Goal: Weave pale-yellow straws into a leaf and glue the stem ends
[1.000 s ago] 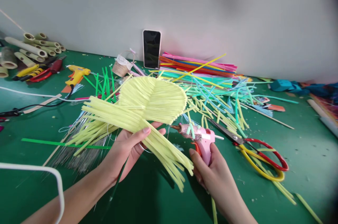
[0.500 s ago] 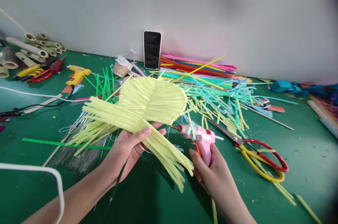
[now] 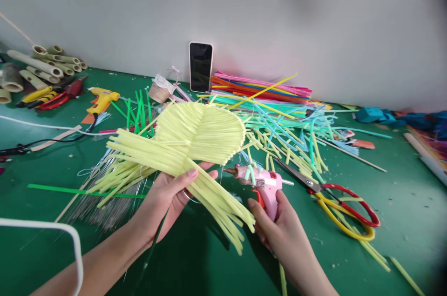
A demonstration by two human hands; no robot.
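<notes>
Head view: the yellow-green leaf-shaped piece (image 3: 200, 131) is pinched at its base by the left hand (image 3: 176, 191), while the pink glue gun (image 3: 268, 189) is gripped by the right hand (image 3: 279, 231), nozzle (image 3: 229, 171) pointed leftward near the piece's lower edge.

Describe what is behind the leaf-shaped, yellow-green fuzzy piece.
Past the leaf-shaped piece, bright green strips show at left, loose yellow-green strips at right, on the green tabletop. What it covers is hidden.

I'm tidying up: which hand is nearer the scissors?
The right hand, holding the pink glue gun, is just lower left of the scissors; the left hand, holding yellow stems, is farther left.
</notes>
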